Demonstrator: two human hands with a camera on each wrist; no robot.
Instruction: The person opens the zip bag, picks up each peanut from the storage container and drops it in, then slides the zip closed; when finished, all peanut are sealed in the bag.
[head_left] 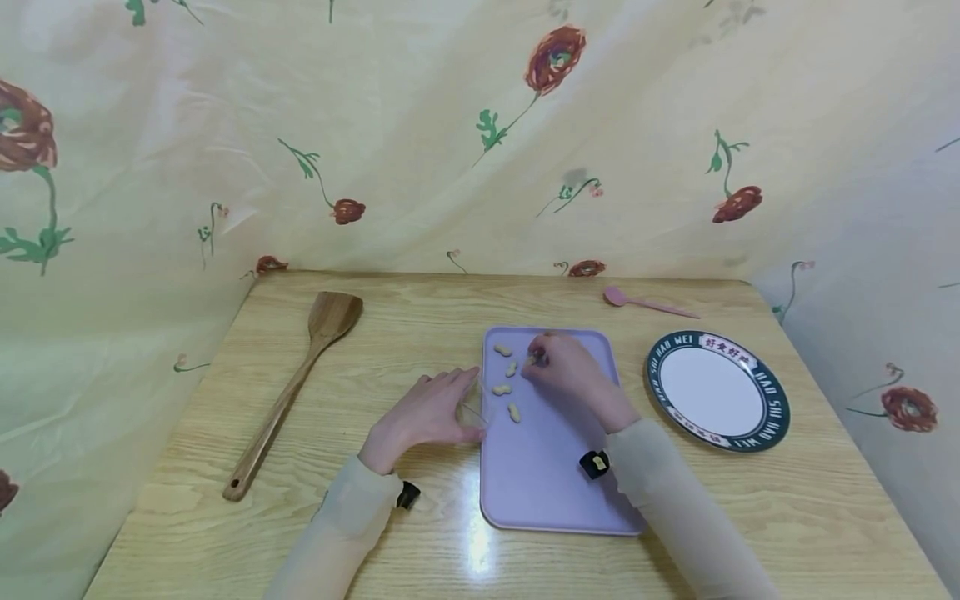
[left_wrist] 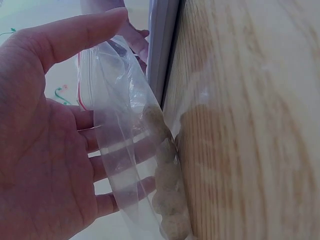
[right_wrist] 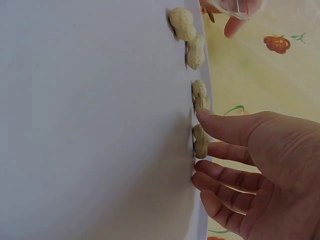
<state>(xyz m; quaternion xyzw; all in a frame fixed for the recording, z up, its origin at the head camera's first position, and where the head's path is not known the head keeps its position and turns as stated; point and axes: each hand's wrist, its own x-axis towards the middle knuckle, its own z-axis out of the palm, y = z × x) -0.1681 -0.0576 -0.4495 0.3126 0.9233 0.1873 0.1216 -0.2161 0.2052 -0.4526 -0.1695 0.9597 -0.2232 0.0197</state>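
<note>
My left hand (head_left: pixel 431 412) holds a clear zip bag (left_wrist: pixel 117 115) upright at the tray's left edge, thumb at its mouth and fingers behind it. Several peanuts (left_wrist: pixel 167 185) lie in the bottom of the bag. Over the upper part of the purple tray (head_left: pixel 555 492), my right hand (head_left: pixel 566 371) pinches a peanut (right_wrist: pixel 201 142) between thumb and index finger. In the right wrist view, the other fingers are loosely bent beside it. Several loose peanuts (head_left: pixel 513 412) lie on the tray's left side, near both hands.
A wooden spatula (head_left: pixel 300 379) lies on the left of the wooden table (head_left: pixel 397 308). Right of the tray is a plate (head_left: pixel 716 392) with a dark lettered rim. Behind the plate lies a pink spoon (head_left: pixel 645 302). Flowered cloth (head_left: pixel 420 125) hangs behind the table.
</note>
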